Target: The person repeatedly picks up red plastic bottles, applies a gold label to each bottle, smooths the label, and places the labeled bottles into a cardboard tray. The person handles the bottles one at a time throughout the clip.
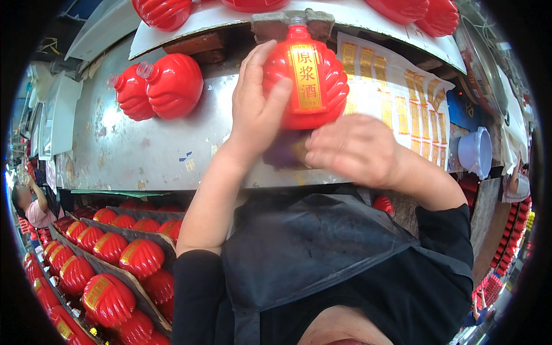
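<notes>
A red fluted bottle (336, 86) with a gold-bordered label (307, 95) down its front lies on the metal bench. Its clear neck sits in a notched grey block (322, 23) at the far side. My left hand (256, 95) grips the bottle's left side, the thumb resting on its front near the label. Just below the bottle's base is my right hand (356, 149), palm down and smeared by motion. Its fingertips are partly hidden, so whether it holds anything is unclear. A dark patch (284, 152) shows on the bench beneath the bottle.
Two red bottles (175, 86) lie to the left on the bench (132, 155). At right is a sheet of gold labels (397, 98), with a pale purple bucket (475, 152) beyond it. Racks of labelled red bottles (109, 299) stand lower left. More bottles (164, 11) rest on a white shelf (230, 26).
</notes>
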The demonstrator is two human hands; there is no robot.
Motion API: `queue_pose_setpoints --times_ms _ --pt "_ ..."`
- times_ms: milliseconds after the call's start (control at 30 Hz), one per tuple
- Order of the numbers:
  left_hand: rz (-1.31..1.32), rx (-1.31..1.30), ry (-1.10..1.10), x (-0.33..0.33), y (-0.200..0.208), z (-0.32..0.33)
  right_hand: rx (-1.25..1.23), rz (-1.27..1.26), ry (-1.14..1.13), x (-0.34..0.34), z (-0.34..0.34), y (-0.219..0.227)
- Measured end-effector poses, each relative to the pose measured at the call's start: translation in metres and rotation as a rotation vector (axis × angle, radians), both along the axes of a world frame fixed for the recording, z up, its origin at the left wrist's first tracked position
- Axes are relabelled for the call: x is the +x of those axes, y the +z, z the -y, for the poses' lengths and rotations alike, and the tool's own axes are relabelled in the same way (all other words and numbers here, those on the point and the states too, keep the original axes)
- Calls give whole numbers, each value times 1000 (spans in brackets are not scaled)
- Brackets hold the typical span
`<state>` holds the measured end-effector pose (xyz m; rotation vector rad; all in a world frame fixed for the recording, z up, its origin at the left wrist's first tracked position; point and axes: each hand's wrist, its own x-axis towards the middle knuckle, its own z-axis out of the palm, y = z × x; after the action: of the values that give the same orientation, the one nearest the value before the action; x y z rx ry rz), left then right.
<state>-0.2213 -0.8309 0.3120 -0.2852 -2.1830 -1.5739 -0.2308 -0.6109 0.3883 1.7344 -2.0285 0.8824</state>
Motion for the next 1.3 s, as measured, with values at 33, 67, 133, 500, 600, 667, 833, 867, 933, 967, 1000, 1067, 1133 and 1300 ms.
queue_pose_setpoints --times_ms 33,67,133,500,600,667,833,867,933,967,1000,1067,1133,1300 --pt "-17 -29 22 1 -1 -1 -43 52 -11 -4 -3 0" --pt "-35 -55 43 2 -1 -2 -136 70 -100 -12 -4 -1" --pt "-32 -48 54 6 0 -4 -153 6 -293 -22 -8 -1" --pt "9 -101 88 14 0 -11 -166 259 -242 0 -23 -15" --pt "-11 -53 66 13 0 -11 -183 242 -365 -8 -18 -17" --pt "2 -55 64 14 1 -11 -103 52 -237 -5 -17 -21" --pt "67 114 14 16 6 -11 -55 214 -149 11 -20 -24" --pt "104 214 -22 16 8 -11 -62 349 -227 11 -20 -21" --pt "114 343 -59 15 11 -11 -128 462 -254 5 -12 -13" --pt "118 407 -77 15 13 -11 -88 467 -286 1 -4 -8" --pt "129 412 -80 15 14 -11 -79 338 -309 -7 4 -2" --pt "151 418 -81 14 16 -11 -11 103 -355 -29 22 8" --pt "140 423 -92 13 16 -10 -59 68 -422 -56 31 15" --pt "174 346 -130 11 14 0 69 233 -176 -76 31 31"
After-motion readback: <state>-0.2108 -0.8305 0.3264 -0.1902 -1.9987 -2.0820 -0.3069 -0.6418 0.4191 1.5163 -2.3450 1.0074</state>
